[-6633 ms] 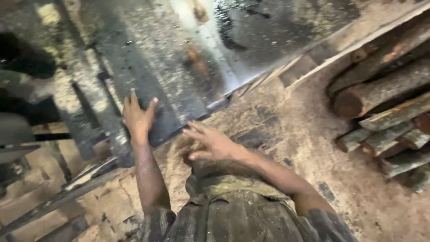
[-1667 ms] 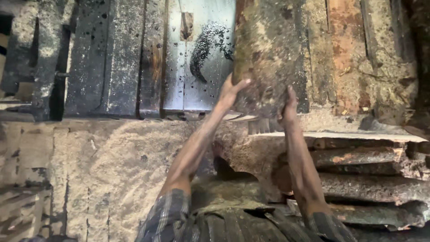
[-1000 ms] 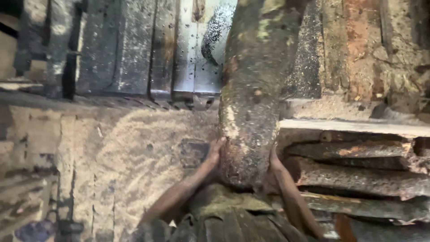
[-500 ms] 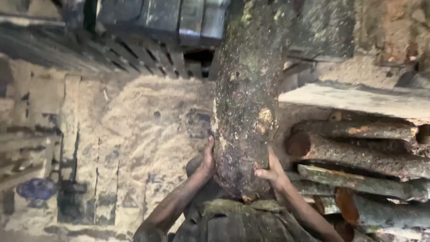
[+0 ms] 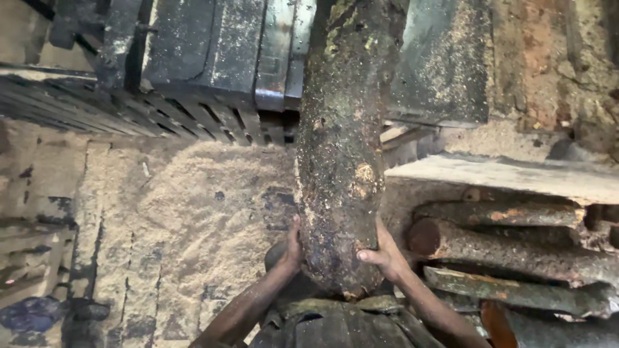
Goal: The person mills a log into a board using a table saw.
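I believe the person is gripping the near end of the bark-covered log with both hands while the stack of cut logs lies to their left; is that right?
Not quite: the head view shows the stack of cut logs on the person's right, not their left. The rest holds: the left hand and right hand each press a side of the near end of the bark-covered log.

Sawdust point(image 5: 193, 212) covers the floor point(image 5: 51, 180) beside stacked logs point(image 5: 503, 245).

Head view, steeply downward, close.
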